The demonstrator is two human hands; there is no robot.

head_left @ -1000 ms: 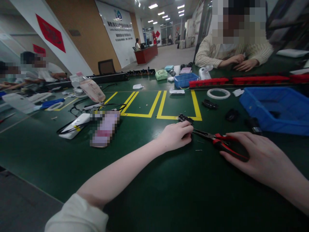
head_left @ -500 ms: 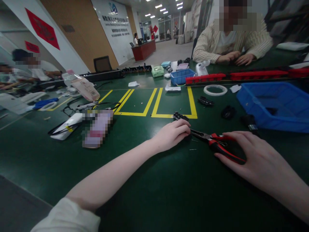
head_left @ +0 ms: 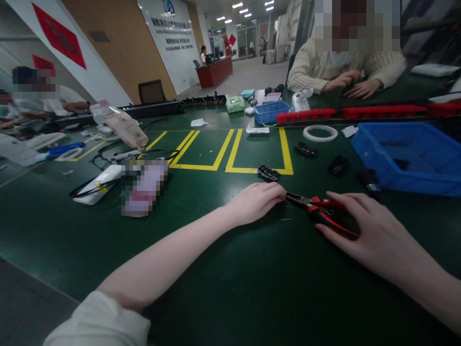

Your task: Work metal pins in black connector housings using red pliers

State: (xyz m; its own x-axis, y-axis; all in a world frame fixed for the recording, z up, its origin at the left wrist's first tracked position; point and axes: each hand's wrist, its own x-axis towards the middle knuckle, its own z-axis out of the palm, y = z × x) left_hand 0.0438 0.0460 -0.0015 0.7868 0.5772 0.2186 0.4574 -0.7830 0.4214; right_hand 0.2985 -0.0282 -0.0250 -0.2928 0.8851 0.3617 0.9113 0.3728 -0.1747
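Observation:
My right hand (head_left: 374, 230) is wrapped around the red and black handles of long-nose pliers (head_left: 320, 211), whose jaws point left. Close to the jaw tips, the fingers of my left hand (head_left: 257, 202) are pinched together, palm down. Whatever they may hold is hidden behind the fingers. A black ridged plastic part (head_left: 268, 172) lies on the table just beyond my left fingertips, apart from them. Below the plier jaws, a thin metal pin (head_left: 285, 219) rests on the green surface, with another pin (head_left: 289, 206) nearer the jaws.
Right of the pliers stands a blue bin (head_left: 406, 178), with black parts (head_left: 338, 166) beside it. A tape roll (head_left: 320, 133) lies farther back. On the left are a phone (head_left: 146, 190), a white pouch (head_left: 97, 185) and a bottle (head_left: 120, 125). A person (head_left: 345, 72) sits opposite.
My left hand has drawn slightly nearer to me, uncovering more of the black ridged part. The pliers and my right hand have shifted slightly left.

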